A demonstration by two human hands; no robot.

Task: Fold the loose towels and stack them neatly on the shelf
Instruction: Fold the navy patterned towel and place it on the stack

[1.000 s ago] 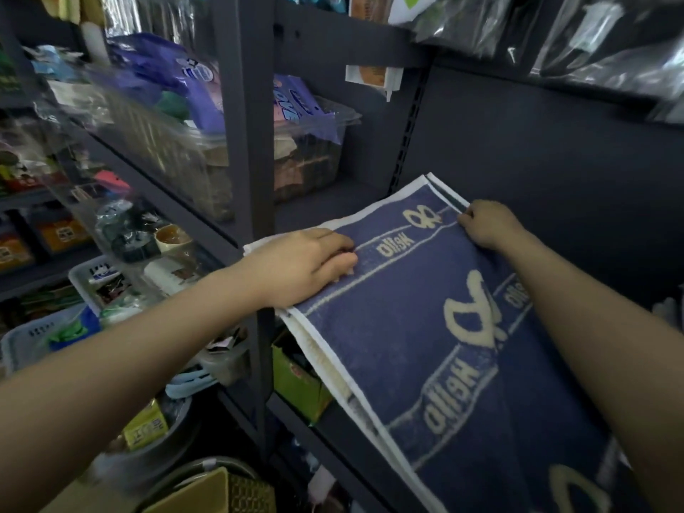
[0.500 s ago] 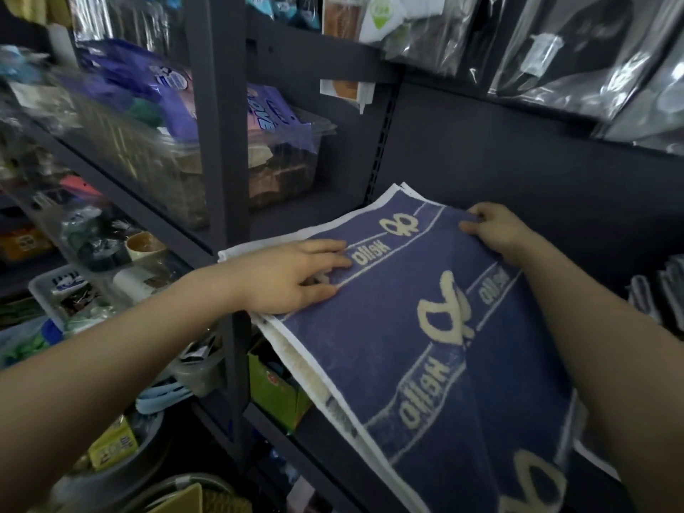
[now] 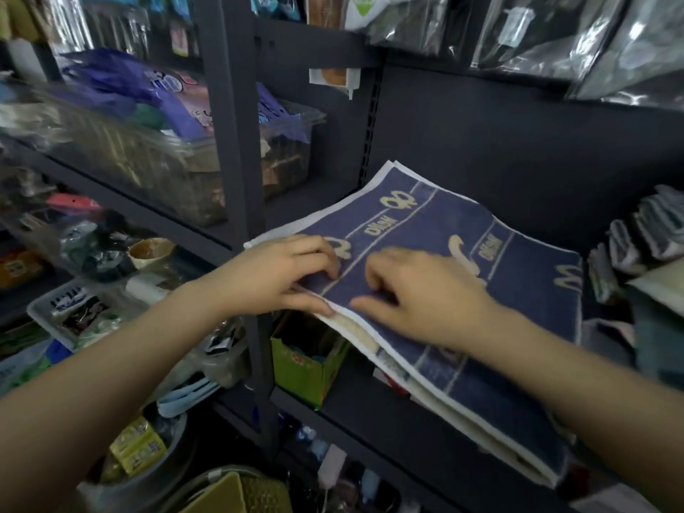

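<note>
Forearms cross the foreground, left hand (image 3: 285,275) and right hand (image 3: 418,294) resting side by side with loosely curled grip on the folded navy towel (image 3: 481,253) lying on the shelf (image 3: 370,412), green box (image 3: 307,364) beneath, rolled cloths (image 3: 636,238) right.

You are standing in a small, crowded general shop. Dark metal shelving (image 3: 237,149) with slotted uprights carries goods on every level: plastic-wrapped packets (image 3: 592,35) hang along the top, a clear plastic bin (image 3: 155,168) holds bagged items, a white basket (image 3: 63,316) is filled with small packaged wares, and a green carton (image 3: 307,368) sits on a lower shelf.
</note>
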